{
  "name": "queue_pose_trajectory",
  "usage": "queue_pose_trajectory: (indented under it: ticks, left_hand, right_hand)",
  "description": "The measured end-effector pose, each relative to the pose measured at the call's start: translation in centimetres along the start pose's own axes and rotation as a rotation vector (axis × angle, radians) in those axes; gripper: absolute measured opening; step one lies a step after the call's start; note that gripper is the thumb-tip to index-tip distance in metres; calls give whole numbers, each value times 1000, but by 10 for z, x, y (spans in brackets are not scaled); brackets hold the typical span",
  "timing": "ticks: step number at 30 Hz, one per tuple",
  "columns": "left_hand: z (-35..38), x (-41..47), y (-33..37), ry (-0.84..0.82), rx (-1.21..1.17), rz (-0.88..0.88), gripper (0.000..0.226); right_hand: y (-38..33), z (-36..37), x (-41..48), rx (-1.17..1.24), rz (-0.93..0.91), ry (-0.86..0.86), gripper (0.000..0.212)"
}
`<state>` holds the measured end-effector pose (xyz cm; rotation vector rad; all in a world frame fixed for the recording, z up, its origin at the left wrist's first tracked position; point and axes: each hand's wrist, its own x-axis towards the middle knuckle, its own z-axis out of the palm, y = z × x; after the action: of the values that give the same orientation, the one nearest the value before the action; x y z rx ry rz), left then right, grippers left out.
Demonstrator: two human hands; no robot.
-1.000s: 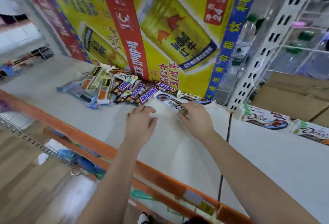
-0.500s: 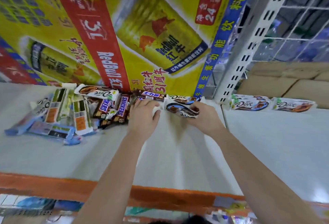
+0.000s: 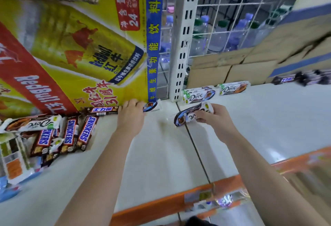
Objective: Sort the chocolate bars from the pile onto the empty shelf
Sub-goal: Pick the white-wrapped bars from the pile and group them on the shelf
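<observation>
A pile of chocolate bars (image 3: 53, 136), mostly Snickers and Dove, lies on the left white shelf. My right hand (image 3: 213, 120) holds a white Dove bar (image 3: 184, 118) just above the seam between the two shelves. My left hand (image 3: 131, 116) rests palm down on another Dove bar (image 3: 152, 106) at the back by the yellow box; whether it grips the bar I cannot tell. On the right shelf (image 3: 268, 121), two Dove bars (image 3: 198, 95) (image 3: 232, 88) lie along the back, with dark Snickers bars (image 3: 302, 78) farther right.
A yellow Red Bull carton (image 3: 80, 50) stands behind the pile. A white slotted upright (image 3: 184, 37) divides the shelves, with a wire grid and water bottles (image 3: 223, 33) behind. Brown cartons (image 3: 250, 64) back the right shelf. An orange rail (image 3: 179, 204) edges the front.
My right hand has lifted the Dove bar and carried it right, over the shelf seam. My left hand has moved to the Dove bar at the back. The view has swung right.
</observation>
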<state>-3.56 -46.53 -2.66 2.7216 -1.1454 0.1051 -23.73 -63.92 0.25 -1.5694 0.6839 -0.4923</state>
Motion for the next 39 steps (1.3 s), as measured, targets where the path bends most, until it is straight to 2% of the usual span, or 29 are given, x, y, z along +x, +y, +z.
queue_pose_trajectory:
  ticks: [3, 5, 10, 13, 16, 19, 22, 30, 35, 39]
  left_hand:
    - [-2, 1, 11, -48, 25, -23, 40]
    - [-3, -2, 21, -64, -34, -45, 40]
    - [-3, -12, 49, -60, -210, -80, 38]
    - [-1, -19, 65, -35, -375, -90, 41]
    - [1, -23, 75, -26, -390, -119, 37]
    - [5, -29, 83, 12, -387, -133, 32]
    - [6, -37, 93, 45, -360, -149, 30]
    - [6, -51, 110, 106, -384, -210, 30]
    - [4, -55, 115, 124, -377, -244, 30]
    - [3, -56, 116, 125, -365, -251, 30]
  right_hand:
    - [4, -17, 2, 116, 14, -28, 20]
    - [3, -27, 6, 144, 15, -46, 13]
    - [5, -50, 31, 126, 41, -53, 28]
    - [5, -64, 49, 39, 124, -13, 33]
    - [3, -73, 63, -240, 109, -47, 33]
    - [-1, -73, 69, -520, -43, -167, 28]
    - [-4, -71, 71, -780, -300, -230, 32]
    - [4, -57, 92, -913, -543, -271, 20]
    - [16, -50, 106, -962, -710, -188, 15]
    - [21, -47, 110, -928, -763, -114, 23]
